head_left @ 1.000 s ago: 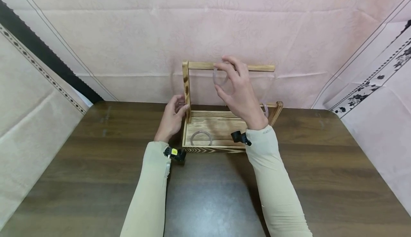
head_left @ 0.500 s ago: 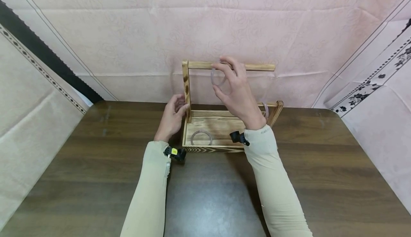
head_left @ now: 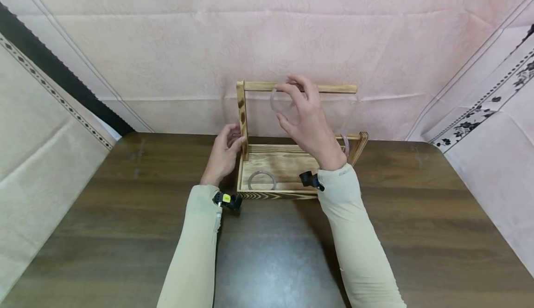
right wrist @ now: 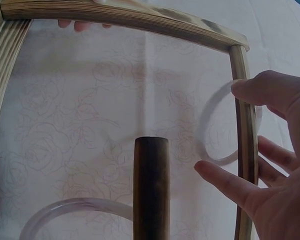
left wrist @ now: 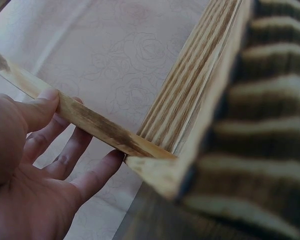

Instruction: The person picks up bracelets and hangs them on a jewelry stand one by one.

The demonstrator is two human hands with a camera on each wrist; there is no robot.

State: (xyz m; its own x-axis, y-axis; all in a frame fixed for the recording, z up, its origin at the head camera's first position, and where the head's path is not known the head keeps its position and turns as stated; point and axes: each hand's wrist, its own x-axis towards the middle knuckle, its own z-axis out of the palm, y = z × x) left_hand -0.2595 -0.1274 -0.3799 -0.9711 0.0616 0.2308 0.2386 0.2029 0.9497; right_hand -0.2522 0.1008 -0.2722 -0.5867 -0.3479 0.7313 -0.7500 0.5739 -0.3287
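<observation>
My left hand (head_left: 223, 152) holds the upright of a wooden bangle stand (head_left: 243, 122), thumb (left wrist: 49, 97) on its near face and fingers behind it. My right hand (head_left: 310, 118) is at the stand's top bar (head_left: 340, 88), fingers spread. A translucent pale bangle (head_left: 273, 101) hangs around that bar; in the right wrist view one fingertip (right wrist: 240, 89) lies at the bangle's upper edge and another close to its lower edge. A second bangle (head_left: 345, 144) hangs on the short lower rod at right, partly behind my right wrist.
A third bangle (head_left: 261, 173) lies in the stand's tray (head_left: 292, 192) near the left front corner. The lower rod's dark end (right wrist: 151, 190) points at the right wrist camera. Behind the brown table (head_left: 125, 206) hangs a pale patterned cloth (head_left: 187, 57).
The bangle on the top bar has shifted slightly left, out past my right fingertips, whose gap has widened a little. My right hand has drifted slightly left; my left hand stays on the upright.
</observation>
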